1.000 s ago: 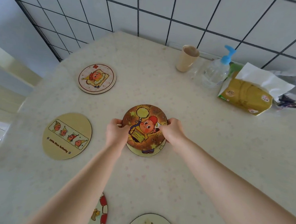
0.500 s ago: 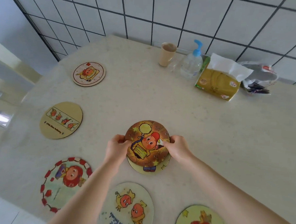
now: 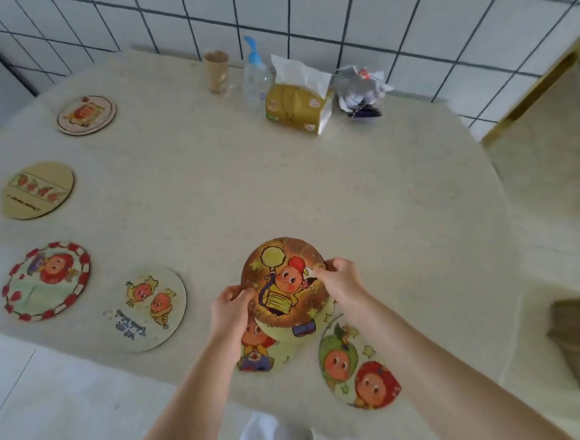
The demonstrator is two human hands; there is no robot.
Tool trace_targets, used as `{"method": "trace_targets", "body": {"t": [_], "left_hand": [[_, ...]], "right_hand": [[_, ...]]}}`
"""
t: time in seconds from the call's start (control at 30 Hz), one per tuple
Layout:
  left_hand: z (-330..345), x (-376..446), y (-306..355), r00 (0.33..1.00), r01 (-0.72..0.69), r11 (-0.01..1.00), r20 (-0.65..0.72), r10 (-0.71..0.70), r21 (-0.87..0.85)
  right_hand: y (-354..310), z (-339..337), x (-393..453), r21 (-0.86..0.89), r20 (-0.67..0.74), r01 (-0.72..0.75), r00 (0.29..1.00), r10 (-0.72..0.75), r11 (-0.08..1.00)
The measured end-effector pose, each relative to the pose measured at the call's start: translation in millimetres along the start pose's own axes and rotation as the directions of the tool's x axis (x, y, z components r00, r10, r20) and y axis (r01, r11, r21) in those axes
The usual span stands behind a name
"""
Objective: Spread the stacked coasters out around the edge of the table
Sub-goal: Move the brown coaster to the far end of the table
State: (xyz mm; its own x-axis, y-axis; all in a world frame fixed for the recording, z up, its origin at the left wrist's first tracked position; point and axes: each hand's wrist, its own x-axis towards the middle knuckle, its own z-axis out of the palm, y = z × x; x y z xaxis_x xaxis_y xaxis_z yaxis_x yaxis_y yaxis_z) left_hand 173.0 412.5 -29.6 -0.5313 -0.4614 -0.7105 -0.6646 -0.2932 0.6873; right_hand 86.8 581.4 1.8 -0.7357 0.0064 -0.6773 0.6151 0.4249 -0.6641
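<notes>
A small stack of round coasters (image 3: 285, 285), topped by a brown one with a cartoon figure and a yellow balloon, is held over the near part of the table. My left hand (image 3: 231, 306) grips its lower left rim and my right hand (image 3: 341, 281) its right rim. A paler coaster (image 3: 303, 330) peeks out under the top one. Several single coasters lie along the table edge: pink-rimmed (image 3: 86, 115), tan (image 3: 37, 190), red-dotted (image 3: 48, 280), two-figure (image 3: 147, 307), one half hidden below the stack (image 3: 262, 353), and green-and-red (image 3: 361, 364).
At the back by the tiled wall stand a paper cup (image 3: 216, 70), a pump bottle (image 3: 255, 76), a yellow tissue pack (image 3: 298, 108) and a crumpled wrapper (image 3: 363, 91). The beige table (image 3: 402, 210) curves away on the right.
The stack, held in both hands, has come toward the near edge and to the right. The view has swung, bringing the near-edge coasters and the table's right side into sight.
</notes>
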Motion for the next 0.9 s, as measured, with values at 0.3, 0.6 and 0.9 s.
{"method": "trace_targets", "body": {"t": [0.3, 0.6, 0.9], "left_hand": [[55.2, -56.7, -50.1, 0.974, -0.053, 0.981, 0.226, 0.010, 0.187], [122.0, -78.0, -44.2, 0.933, -0.184, 0.930, 0.354, 0.063, 0.319], [222.8, -81.7, -30.1, 0.951, -0.134, 0.952, 0.304, 0.046, 0.276]], "right_hand": [[84.2, -75.3, -43.5, 0.041, -0.237, -0.063, 0.969, 0.071, 0.997], [104.8, -142.5, -46.7, 0.064, -0.396, -0.032, 0.917, 0.055, 0.997], [75.9, -229.2, 26.7, -0.102, -0.318, 0.053, 0.944, -0.083, 0.993]]}}
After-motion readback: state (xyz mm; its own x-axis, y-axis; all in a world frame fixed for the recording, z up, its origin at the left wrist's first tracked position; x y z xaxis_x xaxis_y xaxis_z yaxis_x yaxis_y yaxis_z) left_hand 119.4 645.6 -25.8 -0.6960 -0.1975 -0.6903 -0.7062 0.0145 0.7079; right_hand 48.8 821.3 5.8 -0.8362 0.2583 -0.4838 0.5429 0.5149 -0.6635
